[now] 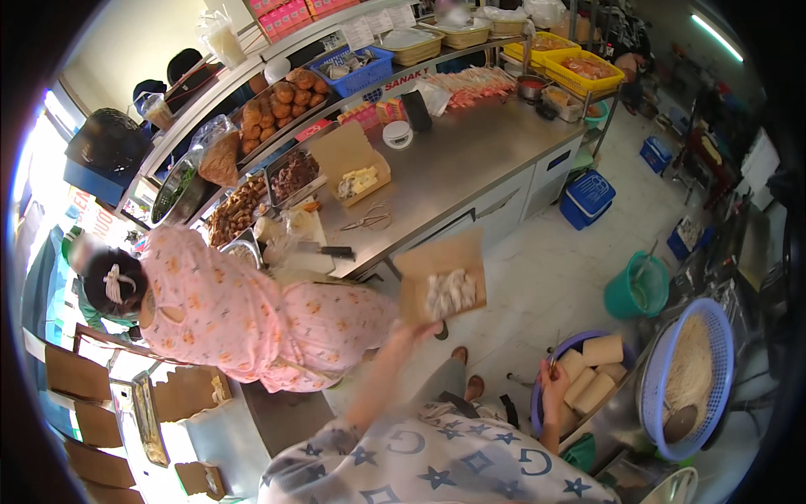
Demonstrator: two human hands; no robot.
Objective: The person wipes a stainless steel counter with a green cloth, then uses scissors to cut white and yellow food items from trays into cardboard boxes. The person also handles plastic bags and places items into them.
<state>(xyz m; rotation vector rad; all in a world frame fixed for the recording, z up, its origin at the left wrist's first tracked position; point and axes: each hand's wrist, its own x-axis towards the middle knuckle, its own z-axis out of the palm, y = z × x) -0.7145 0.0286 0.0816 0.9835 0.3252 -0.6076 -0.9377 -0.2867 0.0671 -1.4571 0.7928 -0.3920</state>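
My left hand (423,332) grips the near edge of an open cardboard box (412,277), which holds a heap of pale, floury-looking food pieces (451,291). Below the box the white tiled floor shows. To the right, my right hand (554,378) is raised beside a purple basin (536,409) of cream-coloured blocks (590,390). Its fingers are bent together near something small; whether they hold it I cannot tell. A second open box (380,183) with yellow and pale pieces stands on the steel counter (466,157), near metal scissors (368,217) and a round white scale (398,134).
A person in pink patterned clothes (252,309) stands close at left by the counter, near a black-handled knife (337,251). On the right are a green bucket (636,286), a lidded blue bin (587,198) and a purple colander (724,378) of flour-like powder.
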